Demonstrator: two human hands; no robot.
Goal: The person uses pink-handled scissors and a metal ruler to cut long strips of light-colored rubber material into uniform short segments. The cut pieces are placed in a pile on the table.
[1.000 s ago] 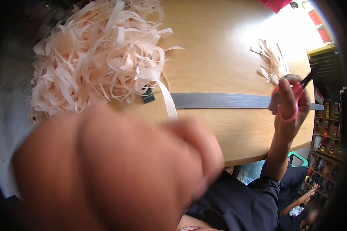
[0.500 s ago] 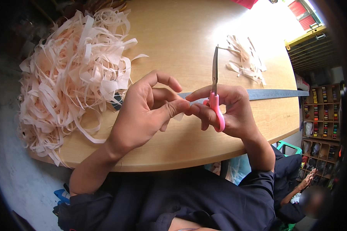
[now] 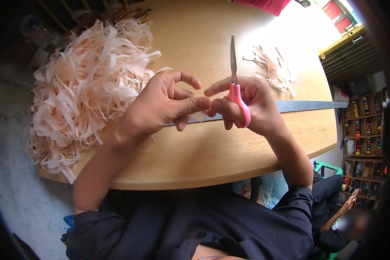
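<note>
Over the wooden table (image 3: 212,160), my two hands meet at the fingertips. My left hand (image 3: 156,102) is closed in a pinch on a small pale fabric strip (image 3: 199,116), mostly hidden by the fingers. Pink-handled scissors (image 3: 235,90) hang on my right hand (image 3: 258,102), their blades together and pointing away from me. The thumb and fingers of that hand also pinch close to the strip, touching or nearly touching my left thumb. Behind and below the hands lies a long metal ruler (image 3: 305,106).
A large tangled pile of pale peach fabric strips (image 3: 91,82) covers the table's left side. A smaller bunch of strips (image 3: 275,71) lies at the far right. Thread shelves (image 3: 364,125) stand to the right, and another person's hand (image 3: 353,200) shows at lower right.
Both hands have moved a little farther from me, still fingertip to fingertip. The scissors have gone with the right hand, slightly away and to the left.
</note>
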